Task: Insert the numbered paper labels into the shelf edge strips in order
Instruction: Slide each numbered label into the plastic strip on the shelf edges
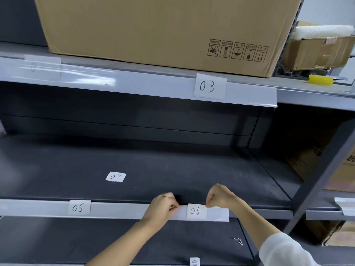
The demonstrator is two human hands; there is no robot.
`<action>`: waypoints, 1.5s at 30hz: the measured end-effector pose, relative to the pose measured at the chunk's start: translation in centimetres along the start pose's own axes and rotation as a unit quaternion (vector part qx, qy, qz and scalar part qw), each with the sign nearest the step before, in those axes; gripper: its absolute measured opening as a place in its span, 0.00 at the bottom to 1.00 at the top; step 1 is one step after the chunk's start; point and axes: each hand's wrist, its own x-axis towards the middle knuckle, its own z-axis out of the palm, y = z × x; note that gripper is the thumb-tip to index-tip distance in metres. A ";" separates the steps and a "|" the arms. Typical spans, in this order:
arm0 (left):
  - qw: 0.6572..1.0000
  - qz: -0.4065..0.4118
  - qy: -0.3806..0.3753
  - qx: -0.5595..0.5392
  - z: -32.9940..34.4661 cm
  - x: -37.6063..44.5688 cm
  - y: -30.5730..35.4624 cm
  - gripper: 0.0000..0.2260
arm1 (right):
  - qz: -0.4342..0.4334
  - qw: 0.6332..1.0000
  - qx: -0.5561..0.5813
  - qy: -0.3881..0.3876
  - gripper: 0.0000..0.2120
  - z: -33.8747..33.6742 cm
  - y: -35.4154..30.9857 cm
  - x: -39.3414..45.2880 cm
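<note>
Both hands work the 06 label (196,211) into the middle edge strip (119,210): left hand (163,206) pinches the strip, right hand (218,196) pinches the label's top corner. Next likely needs the 07 label (115,177), lying farther back.

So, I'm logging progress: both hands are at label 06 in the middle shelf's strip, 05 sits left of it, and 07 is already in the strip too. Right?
Not quite. Label 07 is not in the strip; it lies loose on the dark shelf surface behind, as the head view shows. The rest holds: the left hand and right hand are at label 06, with 05 left of it.
</note>
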 end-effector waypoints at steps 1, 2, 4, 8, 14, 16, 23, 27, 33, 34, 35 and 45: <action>1.000 -0.001 0.010 -0.002 -0.3 -0.2 -0.3 0.09 | 0.003 1.000 0.016 0.009 0.08 -0.1 0.1 -0.1; 1.000 -0.005 0.022 -0.005 -0.6 -0.3 -0.6 0.09 | 0.005 0.999 0.031 0.019 0.08 -0.3 0.2 -0.2; 0.999 -0.018 0.045 -0.014 -1.2 -0.6 -1.2 0.08 | 0.012 0.998 0.051 0.038 0.07 -0.7 0.3 -0.8; 0.997 -0.039 0.048 -0.036 -1.5 -1.4 -2.3 0.07 | 0.020 0.993 0.088 0.074 0.13 0.0 1.1 -1.7; 0.995 -0.094 0.037 -0.007 -1.1 -5.7 -0.9 0.06 | -0.003 0.991 0.108 0.078 0.16 2.3 1.0 -4.5; 0.992 -0.120 0.037 0.000 -1.1 -7.8 -0.5 0.08 | -0.016 0.991 0.119 0.064 0.17 3.4 1.1 -5.4; 0.981 -0.186 0.046 0.018 -1.2 -14.0 0.4 0.08 | -0.045 0.990 0.131 0.007 0.10 6.2 0.6 -8.3; 0.977 -0.204 0.047 0.031 -2.5 -15.9 0.1 0.08 | -0.069 0.990 0.120 -0.007 0.09 7.2 -1.3 -8.6; 0.979 -0.191 0.068 0.030 -6.2 -15.7 -2.8 0.07 | -0.082 0.992 0.097 0.009 0.11 8.3 -6.3 -7.1; 0.981 -0.181 0.070 0.027 -6.9 -15.3 -3.5 0.07 | -0.078 0.993 0.093 0.009 0.11 8.4 -7.2 -6.7; 0.983 -0.170 0.071 0.021 -7.7 -14.8 -4.3 0.06 | -0.073 0.994 0.086 0.011 0.11 8.6 -8.1 -6.0; 0.988 -0.136 0.065 -0.009 -15.6 -10.1 -15.6 0.04 | -0.031 0.990 0.132 0.051 0.10 9.1 -17.7 0.7</action>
